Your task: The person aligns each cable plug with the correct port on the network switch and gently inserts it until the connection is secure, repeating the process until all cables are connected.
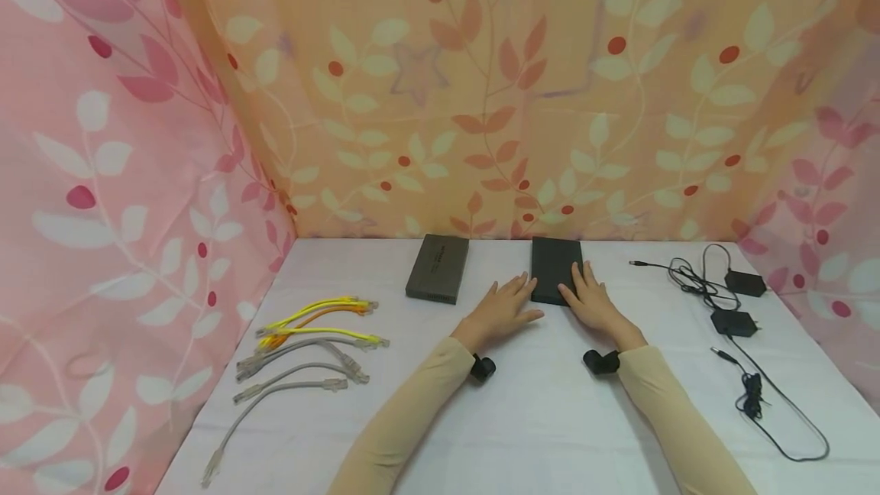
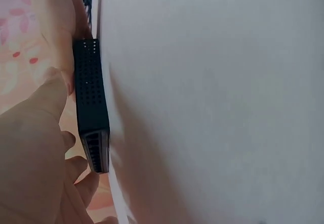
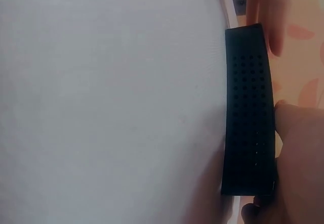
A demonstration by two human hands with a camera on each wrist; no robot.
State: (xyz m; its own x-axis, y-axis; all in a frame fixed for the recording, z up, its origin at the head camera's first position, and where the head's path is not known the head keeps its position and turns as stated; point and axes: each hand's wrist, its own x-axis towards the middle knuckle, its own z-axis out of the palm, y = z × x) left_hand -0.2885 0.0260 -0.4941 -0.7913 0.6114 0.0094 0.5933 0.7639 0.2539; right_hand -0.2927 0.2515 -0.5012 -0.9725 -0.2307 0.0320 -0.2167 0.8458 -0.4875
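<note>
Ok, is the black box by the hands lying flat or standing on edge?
Flat: in the head view, the black box shows its broad face upward on the table, and both wrist views show its low side.

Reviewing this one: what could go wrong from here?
The black box sits by the table's far edge, so a forward push from the left hand or right hand might send it over. The looped cord on the right could snag if its adapter is lifted.

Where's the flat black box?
In the head view, the flat black box lies on the white table, right of the flat grey box, between the left hand and right hand.
</note>
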